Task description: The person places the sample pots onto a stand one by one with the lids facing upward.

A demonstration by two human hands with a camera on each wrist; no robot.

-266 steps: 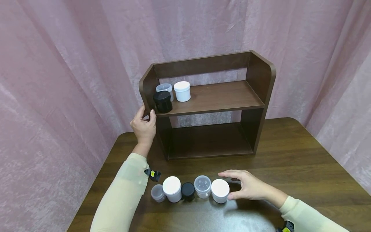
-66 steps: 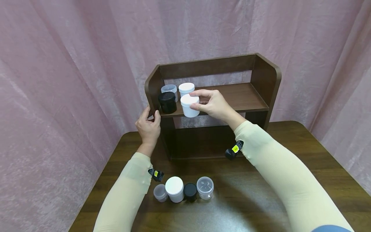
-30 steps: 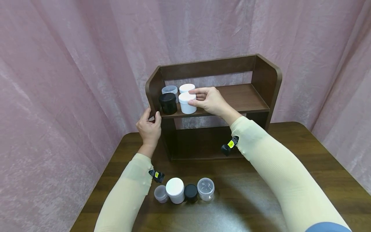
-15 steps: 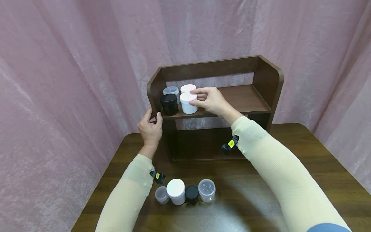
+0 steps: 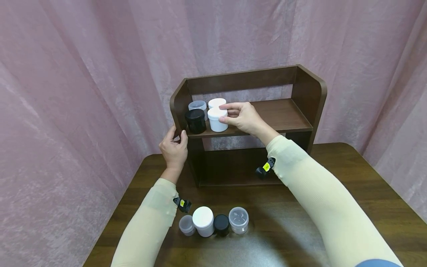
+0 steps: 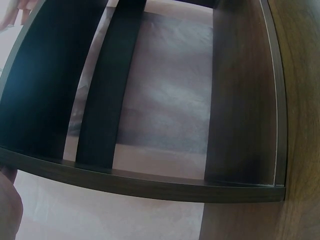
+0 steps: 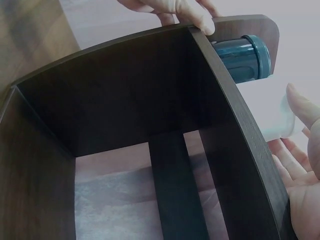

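Observation:
A dark wooden shelf [image 5: 283, 115] stands on the table. At the left end of its upper board are a black jar [image 5: 195, 121], a clear jar [image 5: 197, 106] behind it, and two white jars. My right hand [image 5: 224, 114] holds the front white jar [image 5: 217, 124], which stands on the board beside the black jar, with fingers over its lid and thumb on its side. My left hand [image 5: 177, 132] grips the shelf's left side panel. In the right wrist view the black jar [image 7: 242, 57] lies past the board edge, with my left hand's fingers [image 7: 170, 7] on the panel.
A row of jars stands on the brown table [image 5: 350, 193] near me: a small clear one [image 5: 186, 225], a white one [image 5: 203, 221], a black one [image 5: 221, 224] and a clear one [image 5: 238, 220]. The shelf's lower bay [image 5: 233, 167] holds nothing. Pink curtains hang behind.
My right hand took the white jar from the right end of the table row and set it on the upper board beside the black jar. The left hand stayed on the panel.

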